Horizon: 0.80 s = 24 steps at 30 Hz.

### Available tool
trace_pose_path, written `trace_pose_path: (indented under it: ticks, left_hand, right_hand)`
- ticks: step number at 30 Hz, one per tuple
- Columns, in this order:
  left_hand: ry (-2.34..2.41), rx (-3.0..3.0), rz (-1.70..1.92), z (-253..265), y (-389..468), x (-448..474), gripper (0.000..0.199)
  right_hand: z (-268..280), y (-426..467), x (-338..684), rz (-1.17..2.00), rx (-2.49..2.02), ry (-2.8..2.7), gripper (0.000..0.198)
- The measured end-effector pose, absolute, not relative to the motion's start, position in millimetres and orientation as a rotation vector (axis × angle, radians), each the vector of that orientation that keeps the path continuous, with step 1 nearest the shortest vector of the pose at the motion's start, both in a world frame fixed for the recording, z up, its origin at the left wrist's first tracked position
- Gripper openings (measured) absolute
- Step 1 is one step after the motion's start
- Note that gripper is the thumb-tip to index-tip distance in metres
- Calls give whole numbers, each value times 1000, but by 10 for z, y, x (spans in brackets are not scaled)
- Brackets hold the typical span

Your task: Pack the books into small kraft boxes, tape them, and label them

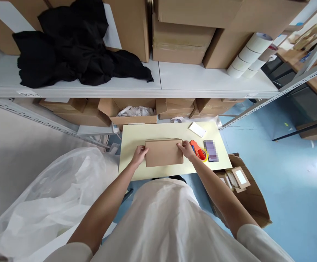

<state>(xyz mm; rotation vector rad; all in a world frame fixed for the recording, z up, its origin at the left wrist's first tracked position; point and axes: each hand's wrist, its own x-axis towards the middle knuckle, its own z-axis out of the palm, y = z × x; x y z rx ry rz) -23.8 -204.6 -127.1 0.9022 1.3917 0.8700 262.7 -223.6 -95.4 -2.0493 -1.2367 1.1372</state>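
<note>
A closed brown cardboard box (164, 153) lies flat on a small pale yellow table (147, 131). My left hand (140, 154) grips the box's left end, fingers curled over the edge. My right hand (186, 149) holds its right end, fingers on the top corner. Just right of that hand lies an orange tape dispenser (199, 152) with a yellow roll. Beside the dispenser rests a blurred purple item (211, 150). A white card (197, 129) lies at the table's far right.
A grey shelf (207, 78) behind the table carries cardboard boxes, black cloth (73, 47) and tape rolls (250, 54). Open cartons sit below it. A large clear plastic bag (51, 196) bulges at my left. An open carton (243, 189) of small boxes stands on the blue floor, right.
</note>
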Motion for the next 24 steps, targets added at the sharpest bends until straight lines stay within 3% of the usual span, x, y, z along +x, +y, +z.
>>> trace_pose_path:
  ticks: [9,13,19,24]
  left_hand:
    - [1397,941,784,-1514,-1944,-208,38]
    - [1404,960,722,-1523,-1939,-224,45]
    - [1757,1378,622,-1370,-1885,-200,72]
    - [1697,1910,615,-1034,-1873,8,66]
  right_hand:
    - [-1104,-2068,2454,1122,-2203,-1238,37]
    - [-1161,-2092,2474,1146,-2158,-1245,40]
    - [-1217,-2129,2407,1078,-2126,-1220,44]
    - [-1193,-2467,2619,816,-2001,-1342,48]
